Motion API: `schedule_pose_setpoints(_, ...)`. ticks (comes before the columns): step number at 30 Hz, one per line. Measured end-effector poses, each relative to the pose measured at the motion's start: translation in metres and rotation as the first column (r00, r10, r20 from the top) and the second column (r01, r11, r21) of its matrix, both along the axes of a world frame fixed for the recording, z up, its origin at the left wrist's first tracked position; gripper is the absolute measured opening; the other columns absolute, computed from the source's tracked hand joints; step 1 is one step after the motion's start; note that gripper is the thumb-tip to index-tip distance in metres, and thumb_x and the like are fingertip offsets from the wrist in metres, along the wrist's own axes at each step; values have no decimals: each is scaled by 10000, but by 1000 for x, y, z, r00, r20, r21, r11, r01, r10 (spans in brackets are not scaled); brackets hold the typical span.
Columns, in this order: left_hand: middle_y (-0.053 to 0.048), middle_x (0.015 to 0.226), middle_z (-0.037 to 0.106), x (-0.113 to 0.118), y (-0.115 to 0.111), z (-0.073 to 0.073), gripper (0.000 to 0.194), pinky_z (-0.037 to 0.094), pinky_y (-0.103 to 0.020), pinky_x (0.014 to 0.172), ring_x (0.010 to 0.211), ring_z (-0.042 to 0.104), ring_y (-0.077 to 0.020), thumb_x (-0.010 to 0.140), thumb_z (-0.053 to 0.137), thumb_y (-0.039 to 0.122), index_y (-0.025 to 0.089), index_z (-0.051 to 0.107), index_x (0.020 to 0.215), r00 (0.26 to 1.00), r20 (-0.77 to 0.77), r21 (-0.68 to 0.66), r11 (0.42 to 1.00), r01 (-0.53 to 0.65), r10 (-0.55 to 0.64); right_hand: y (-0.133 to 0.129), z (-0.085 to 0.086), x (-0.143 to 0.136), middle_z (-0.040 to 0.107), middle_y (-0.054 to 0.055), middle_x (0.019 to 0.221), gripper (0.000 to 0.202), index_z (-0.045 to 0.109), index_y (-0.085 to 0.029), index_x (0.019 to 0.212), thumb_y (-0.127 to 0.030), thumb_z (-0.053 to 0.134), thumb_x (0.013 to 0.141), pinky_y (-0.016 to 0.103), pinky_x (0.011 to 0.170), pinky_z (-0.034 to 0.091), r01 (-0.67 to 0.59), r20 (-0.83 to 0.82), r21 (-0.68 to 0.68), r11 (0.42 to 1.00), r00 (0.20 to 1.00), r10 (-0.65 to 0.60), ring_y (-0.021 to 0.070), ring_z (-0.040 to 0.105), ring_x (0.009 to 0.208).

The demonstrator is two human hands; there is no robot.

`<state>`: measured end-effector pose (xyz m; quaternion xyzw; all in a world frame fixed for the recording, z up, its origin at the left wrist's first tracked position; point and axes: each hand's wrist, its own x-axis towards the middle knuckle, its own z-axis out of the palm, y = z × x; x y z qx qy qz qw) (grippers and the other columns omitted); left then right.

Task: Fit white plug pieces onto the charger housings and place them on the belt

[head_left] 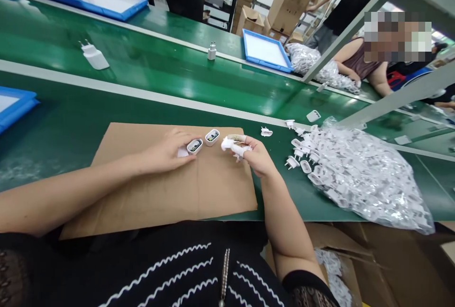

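Note:
My left hand [169, 150] is closed round a white charger housing [195, 146], whose open end shows electronic parts inside. Just to its right, a second white housing [212, 137] stands on the brown cardboard sheet [156, 198], open end up. Near the sheet's right edge, my right hand [249, 150] has white coverings on its fingertips and is closed on a small white plug piece, partly hidden by the fingers. Loose white plug caps [292, 162] lie to the right, beside a clear plastic bag [373, 179] full of similar pieces.
Beyond a pale rail runs a green conveyor [152, 75] carrying a white charger [94, 56] and a smaller one [212, 51]. Blue trays [268, 51] stand on the far side. A slanted metal post [394, 94] rises at the right. Other people work across the line.

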<state>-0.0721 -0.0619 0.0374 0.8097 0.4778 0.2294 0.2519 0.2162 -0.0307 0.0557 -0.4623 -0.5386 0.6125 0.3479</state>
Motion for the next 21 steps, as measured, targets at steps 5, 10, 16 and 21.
schedule_pose_setpoints(5,-72,1078,723,19,-9,-2,471,436,-450,995,1062,617,-296,845,739,612,228,658,1105,998,24,137,988,-66,63,3,1,6,766,54,961,467,753,-222,1081,-359,824,640,255,559,480,0,-47,37,999,999,2,172,640,764)
schedule_pose_setpoints(10,-53,1054,709,60,-24,1,394,476,-336,735,889,671,-238,817,810,439,217,562,1028,997,69,-29,999,-24,26,-5,2,14,742,52,971,260,763,-220,989,-225,682,741,314,695,503,-86,330,370,925,943,-45,198,646,846)
schedule_pose_setpoints(16,-2,860,690,73,-18,-10,685,491,-335,676,726,669,-224,653,934,564,217,510,1065,975,126,-266,954,-142,180,-13,5,6,676,61,949,270,766,-190,1094,-182,614,870,317,753,470,-387,769,364,847,638,-39,205,633,859)
schedule_pose_setpoints(21,-142,1364,583,65,-25,-24,906,561,-372,737,776,658,-189,772,859,544,242,403,1493,962,274,-140,990,19,21,-15,1,0,719,89,1015,290,741,-171,1133,-128,574,900,318,773,470,-434,854,304,848,518,-41,229,656,918)
